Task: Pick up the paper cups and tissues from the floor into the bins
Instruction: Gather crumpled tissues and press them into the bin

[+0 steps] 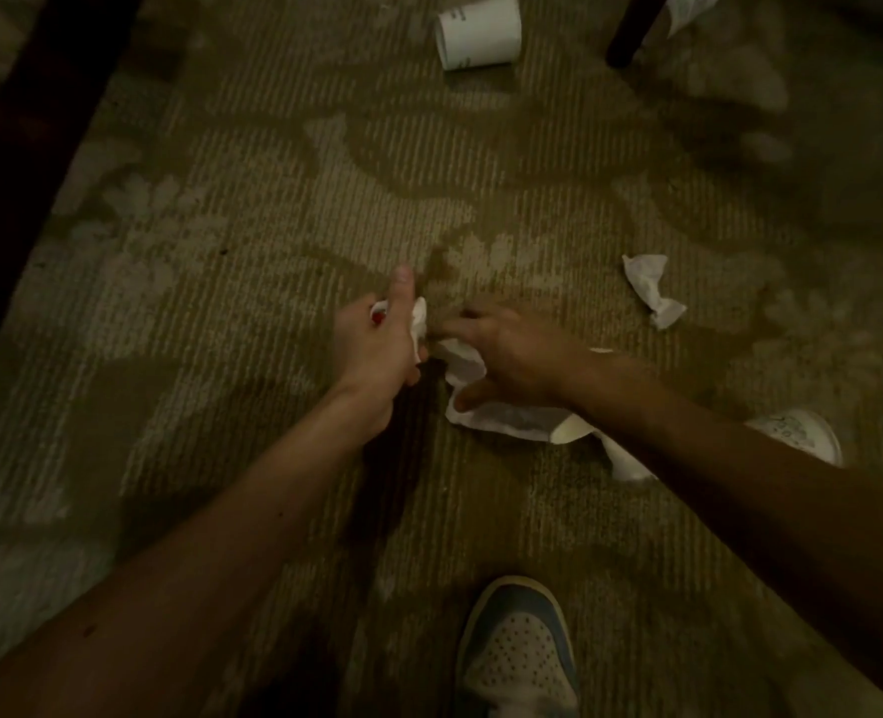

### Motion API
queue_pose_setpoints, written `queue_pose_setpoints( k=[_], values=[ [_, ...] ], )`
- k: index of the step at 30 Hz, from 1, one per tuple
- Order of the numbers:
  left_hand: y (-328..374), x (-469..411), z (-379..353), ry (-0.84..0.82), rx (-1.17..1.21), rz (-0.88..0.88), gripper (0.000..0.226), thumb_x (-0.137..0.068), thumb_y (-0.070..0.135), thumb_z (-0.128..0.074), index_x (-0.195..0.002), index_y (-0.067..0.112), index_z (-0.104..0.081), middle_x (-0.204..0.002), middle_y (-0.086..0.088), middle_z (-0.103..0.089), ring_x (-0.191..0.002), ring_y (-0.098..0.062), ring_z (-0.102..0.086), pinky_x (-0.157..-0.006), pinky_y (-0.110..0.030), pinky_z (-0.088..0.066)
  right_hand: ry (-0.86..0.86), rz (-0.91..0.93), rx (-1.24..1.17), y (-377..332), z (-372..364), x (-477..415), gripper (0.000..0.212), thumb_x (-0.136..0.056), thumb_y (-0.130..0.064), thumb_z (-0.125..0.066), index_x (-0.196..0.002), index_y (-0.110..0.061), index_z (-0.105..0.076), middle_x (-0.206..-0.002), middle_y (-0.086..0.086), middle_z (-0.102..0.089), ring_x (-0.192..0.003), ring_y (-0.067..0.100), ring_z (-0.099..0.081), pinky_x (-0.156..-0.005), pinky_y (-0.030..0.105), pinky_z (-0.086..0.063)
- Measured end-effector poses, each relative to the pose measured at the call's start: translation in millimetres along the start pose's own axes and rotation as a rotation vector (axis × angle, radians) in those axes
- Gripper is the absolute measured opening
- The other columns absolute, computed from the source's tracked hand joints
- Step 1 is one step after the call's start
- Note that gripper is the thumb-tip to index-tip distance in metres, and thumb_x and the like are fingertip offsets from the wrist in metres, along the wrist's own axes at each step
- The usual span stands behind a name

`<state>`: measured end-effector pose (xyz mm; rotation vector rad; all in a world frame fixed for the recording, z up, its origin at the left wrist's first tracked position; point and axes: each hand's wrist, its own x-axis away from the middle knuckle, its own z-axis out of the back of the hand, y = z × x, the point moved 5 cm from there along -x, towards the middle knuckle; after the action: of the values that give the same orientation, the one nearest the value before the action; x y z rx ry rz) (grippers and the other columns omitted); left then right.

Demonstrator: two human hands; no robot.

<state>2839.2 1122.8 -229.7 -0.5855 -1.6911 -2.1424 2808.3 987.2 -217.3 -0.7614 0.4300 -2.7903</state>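
A: Saw the left hand (377, 355)?

B: Yes. Found it clenched round a crumpled tissue (419, 323), white, with a bit of red showing by the fingers. Held over the carpet (221, 225), with the thumb stuck straight out, away from the body.

A: And the right hand (507, 355)?

B: Spotted it just beside the left, arched over a flatter tissue (501, 419) lying on the carpet. Noted the thumb touching the near edge and bent fingers over the far edge. Could not tell whether closed on it or only resting there; too blurred at the fingertips.

A: Noticed other litter on the floor?

B: Plenty. Counted a paper cup (481, 36) lying on its side at the far end, well apart from both hands, near a dark chair leg (631, 33). Saw a twisted tissue (649, 290) to the right of the right hand, apart from it. Made out a second cup (802, 435) beyond the right forearm, partly hidden by it, and something white (628, 461) poking out from under that forearm, touching the flatter tissue's corner; could not say whether cup or tissue.

A: Anything nearer?

B: Only a pale shoe (520, 650) with blue trim, planted on the carpet below the hands. Also glimpsed dark furniture (25, 121) along the left edge and a scrap of white paper (688, 7) at the top right corner, cut off by the frame.
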Motion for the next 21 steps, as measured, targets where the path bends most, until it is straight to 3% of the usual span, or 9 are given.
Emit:
queue_pose_setpoints(
  k=[4, 11, 14, 18, 21],
  values=[
    [-2.2, 3.4, -6.9, -0.052, 0.021, 0.033, 0.048, -0.092, 0.064, -0.048, -0.085, 0.018, -0.063, -0.049, 0.007, -0.062, -0.041, -0.004, -0.054, -0.037, -0.02, -0.04, -0.069, -0.045, 0.122, 2.5, -5.1, -14.6, 0.053, -0.08, -0.034, -0.074, -0.128, -0.027, -0.052, -0.131, -0.001, -0.046, -0.114, 0.022, -0.052, -0.084, 0.038, -0.049],
    [-8.0, -1.3, 2.8, -0.03, 0.073, 0.053, 0.052, -0.092, 0.063, -0.049, -0.084, 0.013, -0.063, -0.055, 0.005, -0.062, -0.044, -0.005, -0.056, -0.038, -0.021, -0.04, 0.03, -0.005, -0.163, 16.3, -3.8, -16.2, 0.012, -0.086, -0.012, -0.07, -0.098, -0.013, -0.066, -0.102, 0.001, -0.063, -0.091, 0.011, -0.058, -0.073, 0.024, -0.045],
    [-9.6, 0.5, 2.8, -0.043, 0.065, 0.063, 0.056, -0.092, 0.064, -0.045, -0.084, 0.012, -0.064, -0.054, 0.004, -0.062, -0.044, -0.007, -0.056, -0.039, -0.022, -0.042, 0.12, -0.141, -0.499, 27.6, 2.7, -13.1, 0.006, -0.084, -0.013, -0.072, -0.087, -0.014, -0.066, -0.089, -0.005, -0.064, -0.076, 0.003, -0.059, -0.062, 0.014, -0.046],
    [-7.6, 6.1, -2.9, -0.07, 0.152, 0.129, 0.051, -0.092, 0.067, -0.042, -0.083, 0.023, -0.066, -0.067, 0.004, -0.07, -0.053, -0.007, -0.063, -0.045, -0.022, -0.047, 0.293, -0.298, -1.046, 38.9, 15.3, -3.8, 0.013, -0.078, -0.01, -0.078, -0.082, -0.016, -0.066, -0.082, -0.002, -0.069, -0.07, 0.005, -0.068, -0.056, 0.017, -0.052],
    [-5.8, 10.7, -12.2, -0.121, 0.241, 0.197, 0.052, -0.091, 0.07, -0.04, -0.097, 0.025, -0.065, -0.08, 0.004, -0.073, -0.058, -0.007, -0.068, -0.05, -0.022, -0.049, 0.329, -0.312, -1.384, 34.8, 19.4, 0.0, 0.016, -0.076, -0.005, -0.078, -0.081, -0.013, -0.066, -0.08, 0.0, -0.072, -0.075, 0.013, -0.072, -0.061, 0.023, -0.055]
  ],
)
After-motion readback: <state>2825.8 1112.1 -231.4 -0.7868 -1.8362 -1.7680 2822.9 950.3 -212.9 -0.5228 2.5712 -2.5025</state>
